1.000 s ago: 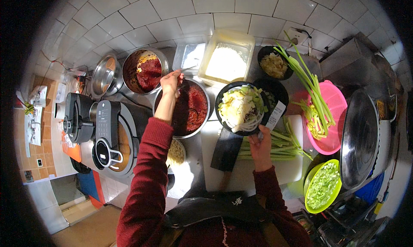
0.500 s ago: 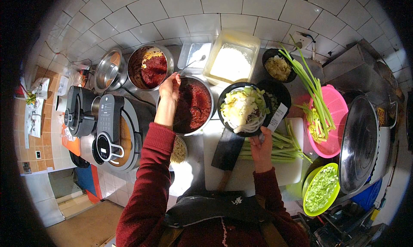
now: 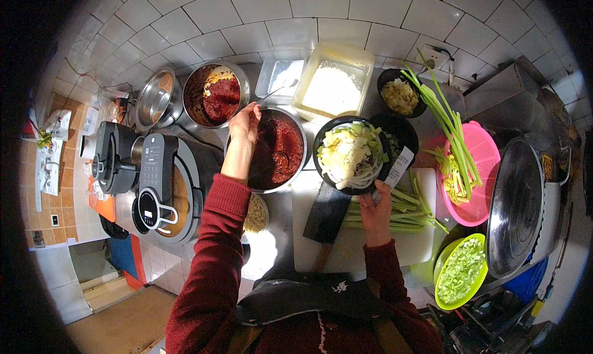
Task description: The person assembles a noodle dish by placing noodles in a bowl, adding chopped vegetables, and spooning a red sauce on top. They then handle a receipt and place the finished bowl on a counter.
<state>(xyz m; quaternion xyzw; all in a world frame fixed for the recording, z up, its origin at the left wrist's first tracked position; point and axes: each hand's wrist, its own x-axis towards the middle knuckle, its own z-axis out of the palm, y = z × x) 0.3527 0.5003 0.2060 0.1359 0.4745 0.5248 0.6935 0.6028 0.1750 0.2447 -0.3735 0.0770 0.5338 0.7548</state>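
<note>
The black bowl of chopped greens and white pieces sits just beyond your right hand, its near right rim against your fingers; it overlaps the top of the knife. The metal handle pokes up and to the right out of your left hand, above the steel pot of red paste.

Your metal tabletop carries a white cutting board with green stalks, a pink basket and a lime-green bowl at the right, and kitchen machines at the left. A white tiled wall runs behind.

Your left fingers are curled closed around the handle. Your right fingers pinch the bowl's rim, the underside of that grip hidden.
</note>
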